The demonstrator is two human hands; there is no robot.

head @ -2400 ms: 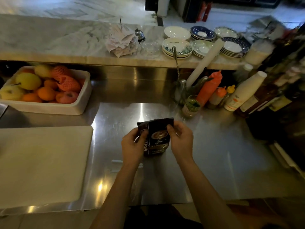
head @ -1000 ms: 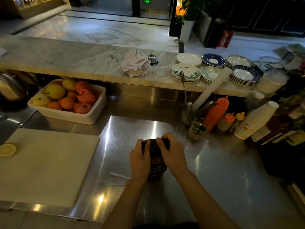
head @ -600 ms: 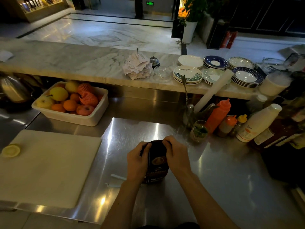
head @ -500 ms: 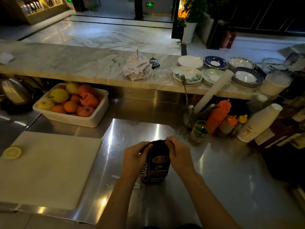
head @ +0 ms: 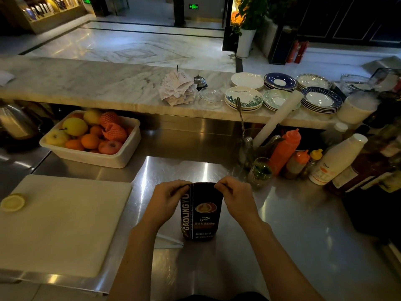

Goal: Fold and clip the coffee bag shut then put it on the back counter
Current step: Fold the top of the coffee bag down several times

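I see both grips pinching the folded top of the coffee bag (head: 200, 211): left hand (head: 166, 200), right hand (head: 236, 196). It stands upright mid-tabletop (head: 282, 224); sauce bottles (head: 284, 148) crowd the back right edge, a cutting board (head: 63, 220) lies left.

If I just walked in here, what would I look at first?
Probably the dark coffee bag standing on the shiny metal counter, with the left hand and right hand pinching its top corners. Next, the white tub of bright fruit at back left, and the stacked patterned plates on the marble ledge.
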